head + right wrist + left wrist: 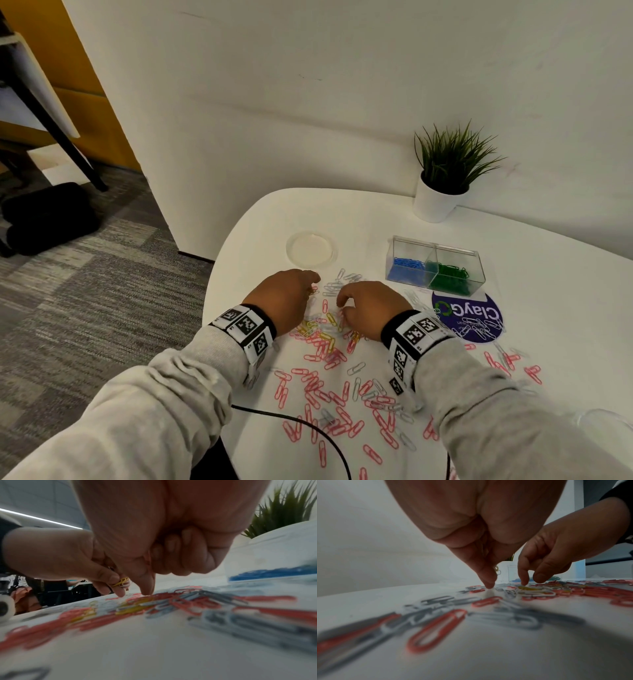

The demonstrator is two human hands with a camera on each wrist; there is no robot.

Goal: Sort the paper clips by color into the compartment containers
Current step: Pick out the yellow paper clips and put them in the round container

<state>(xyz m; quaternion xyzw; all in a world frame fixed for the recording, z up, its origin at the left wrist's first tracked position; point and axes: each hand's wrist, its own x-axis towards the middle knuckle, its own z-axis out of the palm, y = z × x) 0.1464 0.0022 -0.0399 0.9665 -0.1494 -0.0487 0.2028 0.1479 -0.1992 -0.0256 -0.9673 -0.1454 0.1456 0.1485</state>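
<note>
Pink, white and yellow paper clips [329,370] lie scattered over the white table [548,308]. A clear two-compartment container [433,270] at the back right holds blue clips on its left and green clips on its right. My left hand [313,284] grips a small bunch of yellow clips [121,582], and one fingertip [489,585] touches the table. My right hand [342,308] has its outer fingers curled in. Its index fingertip [524,583] and thumb come down on a yellow clip [527,588] in the mixed pile, and I cannot tell whether they pinch it.
A round clear dish [310,249] sits just beyond my left hand. A potted plant [442,192] stands by the wall behind the container. A purple round sticker [467,317] lies right of my right hand. A black cable [308,425] crosses the near table edge.
</note>
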